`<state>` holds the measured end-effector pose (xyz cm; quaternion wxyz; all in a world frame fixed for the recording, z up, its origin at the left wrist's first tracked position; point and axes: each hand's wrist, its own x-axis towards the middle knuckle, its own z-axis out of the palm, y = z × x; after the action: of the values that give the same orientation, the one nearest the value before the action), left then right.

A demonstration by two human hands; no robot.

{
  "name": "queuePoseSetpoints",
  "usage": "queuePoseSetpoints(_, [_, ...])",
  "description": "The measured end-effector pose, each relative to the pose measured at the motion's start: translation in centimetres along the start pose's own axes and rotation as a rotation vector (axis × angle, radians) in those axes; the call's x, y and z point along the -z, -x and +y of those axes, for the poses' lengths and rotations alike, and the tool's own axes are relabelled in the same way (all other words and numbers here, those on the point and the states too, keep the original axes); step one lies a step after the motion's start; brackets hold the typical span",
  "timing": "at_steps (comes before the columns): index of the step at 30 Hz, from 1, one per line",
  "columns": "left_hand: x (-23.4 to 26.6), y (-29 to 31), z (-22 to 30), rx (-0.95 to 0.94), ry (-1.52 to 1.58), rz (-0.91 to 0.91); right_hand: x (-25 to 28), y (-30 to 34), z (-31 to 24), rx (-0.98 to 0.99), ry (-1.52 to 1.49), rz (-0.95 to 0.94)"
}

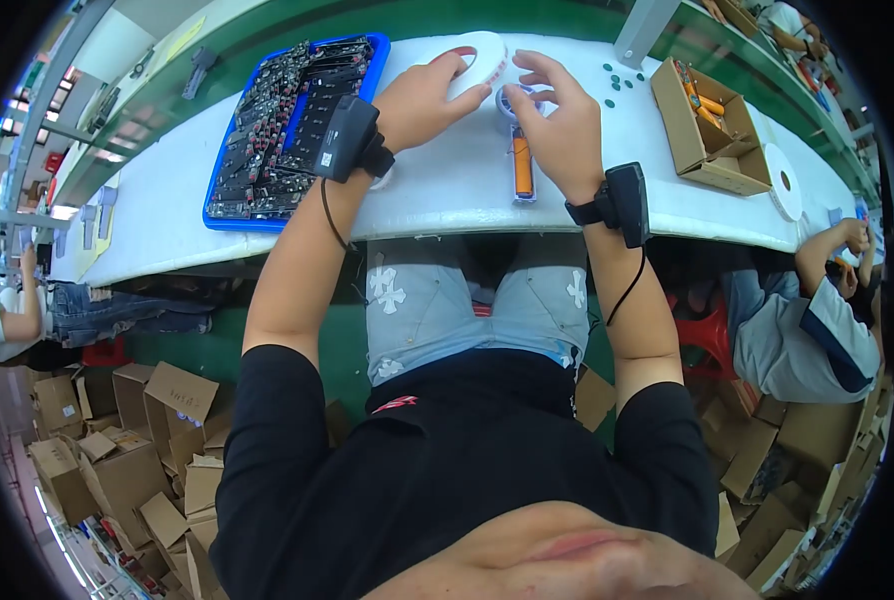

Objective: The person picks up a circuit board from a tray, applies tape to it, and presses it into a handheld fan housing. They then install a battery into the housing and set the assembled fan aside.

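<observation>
My left hand (pixel 422 105) is at a white roll of tape or labels (pixel 489 68) with small reddish marks. Its fingers reach the roll's central hole, and the thumb lies along the near side, gripping the ring. To the right, my right hand (pixel 567 125) has bent fingers held apart, nothing visible between them. Just below its thumb lies a small device with a round head and a clear, narrow handle (pixel 524 190). An orange cylindrical battery (pixel 522 160) sits in that handle. My right hand partly covers the round head, so whether they touch is unclear.
A blue tray (pixel 379 62) full of dark circuit boards stands left. Small green discs (pixel 613 84) lie right of my hands. Farther right are a cardboard box (pixel 712 165) with orange batteries and another white roll (pixel 789 185). A metal post (pixel 647 35) rises behind. People sit on both sides.
</observation>
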<state>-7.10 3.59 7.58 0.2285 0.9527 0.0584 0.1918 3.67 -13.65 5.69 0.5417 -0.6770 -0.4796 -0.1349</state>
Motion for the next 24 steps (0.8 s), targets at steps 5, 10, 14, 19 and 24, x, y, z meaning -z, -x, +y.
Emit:
queuePoseSetpoints(5, [0.4, 0.5, 1.9, 0.110, 0.104, -0.065, -0.9, 0.5, -0.9, 0.130, 0.167, 0.111])
queuePoseSetpoints(10, [-1.0, 0.6, 1.8, 0.031, -0.001, 0.051, -1.2, 1.0, -2.0, 0.087, 0.272, 0.133])
queuePoseSetpoints(14, [-0.6, 0.5, 2.5, 0.105, -0.029, 0.016, -1.0, 0.7, -1.6, 0.075, 0.089, 0.165])
queuePoseSetpoints(19, [-0.6, 0.6, 2.3, 0.120, 0.012, 0.049, 0.1, 0.4, -2.3, -0.043, -0.080, 0.085])
queuePoseSetpoints(24, [-0.3, 0.7, 2.2, 0.074, 0.086, 0.071, 1.2, -0.1, -1.1, 0.025, -0.113, 0.012])
